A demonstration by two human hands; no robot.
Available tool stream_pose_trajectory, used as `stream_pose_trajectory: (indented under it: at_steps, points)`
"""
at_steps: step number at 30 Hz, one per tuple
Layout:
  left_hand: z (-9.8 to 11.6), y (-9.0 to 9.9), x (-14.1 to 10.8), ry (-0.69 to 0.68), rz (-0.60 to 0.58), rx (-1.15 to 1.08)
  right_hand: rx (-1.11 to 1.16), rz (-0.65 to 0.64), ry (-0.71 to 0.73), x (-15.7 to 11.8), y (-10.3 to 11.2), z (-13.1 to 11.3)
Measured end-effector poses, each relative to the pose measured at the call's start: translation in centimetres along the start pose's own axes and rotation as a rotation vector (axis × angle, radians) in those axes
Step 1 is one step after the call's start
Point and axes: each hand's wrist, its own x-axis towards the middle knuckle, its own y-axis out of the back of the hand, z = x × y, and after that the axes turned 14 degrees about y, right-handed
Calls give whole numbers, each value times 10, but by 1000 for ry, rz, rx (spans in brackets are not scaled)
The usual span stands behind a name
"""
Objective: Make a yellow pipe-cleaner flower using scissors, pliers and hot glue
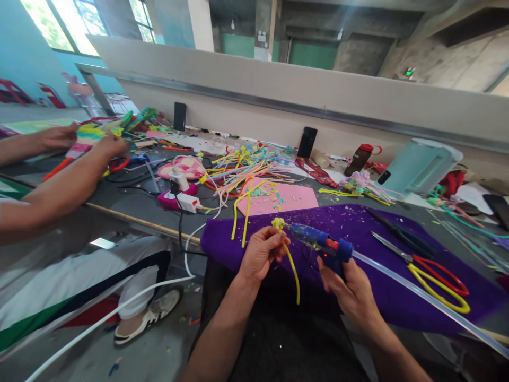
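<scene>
My left hand (pixel 264 248) pinches a yellow pipe cleaner (pixel 293 268), bunched into a small flower-like knot at its top, with a long tail hanging down. In my right hand (pixel 345 284) is a blue glue gun (pixel 318 239); its nozzle points left, at or very near the yellow knot. A long clear glue stick (pixel 421 294) runs out of the gun's back toward the lower right. Beneath both hands lies a purple cloth (pixel 369 223). Scissors (pixel 431 270) with red and yellow handles rest on it at the right, beside dark pliers-like handles (pixel 405 233).
A pink sheet (pixel 294 199) with scraps and piled pipe cleaners (pixel 246 170) lies beyond the cloth. A power strip (pixel 185 201) with white cables is at left. Behind stand a phone (pixel 307 142), a bottle (pixel 360 159) and a teal container (pixel 419 167). A co-worker's arms (pixel 75 164) work at left.
</scene>
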Motion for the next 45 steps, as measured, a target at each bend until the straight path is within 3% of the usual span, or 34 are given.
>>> stream_pose_trajectory:
  at_steps: [14, 27, 45]
  points:
    - [0, -2, -2, 23, 10, -9, -27, 9, 30, 4, 4, -3]
    - [1, -1, -2, 10, 14, -17, -27, -82, -28, -3, 5, -1]
    - [1, -1, -2, 14, 17, -6, -54, -69, 11, -2, 4, 3]
